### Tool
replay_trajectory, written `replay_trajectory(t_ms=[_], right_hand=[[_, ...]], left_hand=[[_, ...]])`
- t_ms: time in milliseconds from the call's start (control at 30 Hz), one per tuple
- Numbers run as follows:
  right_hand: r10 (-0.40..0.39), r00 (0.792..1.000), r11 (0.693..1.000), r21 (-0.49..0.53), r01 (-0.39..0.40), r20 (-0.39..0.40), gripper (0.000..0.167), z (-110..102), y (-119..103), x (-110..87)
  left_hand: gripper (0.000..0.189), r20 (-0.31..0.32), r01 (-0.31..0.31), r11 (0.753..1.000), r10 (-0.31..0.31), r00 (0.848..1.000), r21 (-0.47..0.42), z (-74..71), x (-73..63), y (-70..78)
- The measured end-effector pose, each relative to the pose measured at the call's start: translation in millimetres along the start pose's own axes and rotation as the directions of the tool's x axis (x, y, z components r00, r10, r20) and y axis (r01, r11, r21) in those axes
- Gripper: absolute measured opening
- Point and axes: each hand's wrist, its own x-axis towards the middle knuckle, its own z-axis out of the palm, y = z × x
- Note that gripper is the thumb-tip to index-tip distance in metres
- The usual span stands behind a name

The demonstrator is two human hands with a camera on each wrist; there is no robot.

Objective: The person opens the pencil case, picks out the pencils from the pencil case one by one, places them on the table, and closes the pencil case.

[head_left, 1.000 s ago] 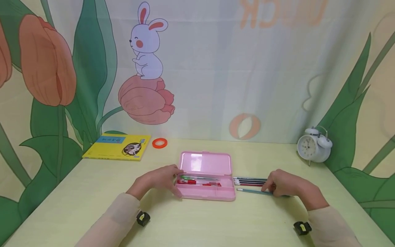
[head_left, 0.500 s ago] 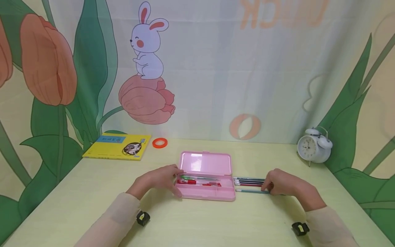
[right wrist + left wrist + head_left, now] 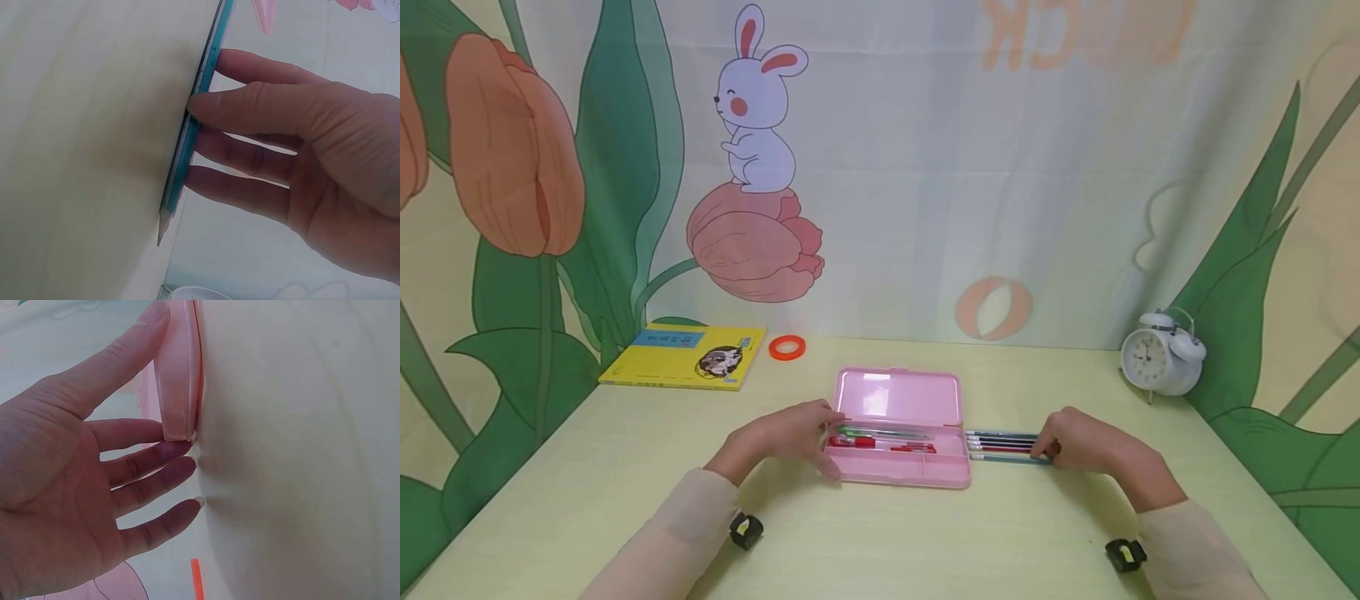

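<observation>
A pink pencil case (image 3: 940, 479) lies with its lid (image 3: 917, 396) raised. Inside are a green-capped pen (image 3: 850, 432) and red pens (image 3: 859, 442). My left hand (image 3: 790, 429) grips the case's left end, thumb at the front and fingertips round the back corner, as the left wrist view shows. To the right of the case, my right hand (image 3: 1078, 442) pinches a teal pencil (image 3: 181, 169) low at the table, thumb on the near side. Its sharpened tip points away from the case. Several pencils (image 3: 996, 439) lie side by side just behind it, their far ends hidden by the hand.
A yellow book (image 3: 677, 362) and an orange tape roll (image 3: 787, 347) lie at the back left. At the back right stands a white alarm clock (image 3: 1161, 354). A printed curtain (image 3: 887, 208) borders the table (image 3: 925, 550) at the back.
My right hand has moved slightly left and away from me, bringing the teal pencil from a slant to nearly parallel, close against the other pencils. The left hand has stayed on the pencil case.
</observation>
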Motion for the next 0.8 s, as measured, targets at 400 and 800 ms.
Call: replay_trajectory(t_ms=[400,800], right_hand=[[0.062,0.998,0.997,-0.035,-0.062,0.002,0.034,0.1,-2.0,2.7],[0.159,0.987,0.982,-0.101,-0.159,-0.007,0.015,0.4,-3.2,5.1]], left_hand=[[0.089,-0.001,0.001,1.0,-0.001,1.0,-0.001,-1.0,-1.5,2.4],[0.09,-0.002,0.006,1.0,-0.006,1.0,0.0,-0.3,-1.0,2.2]])
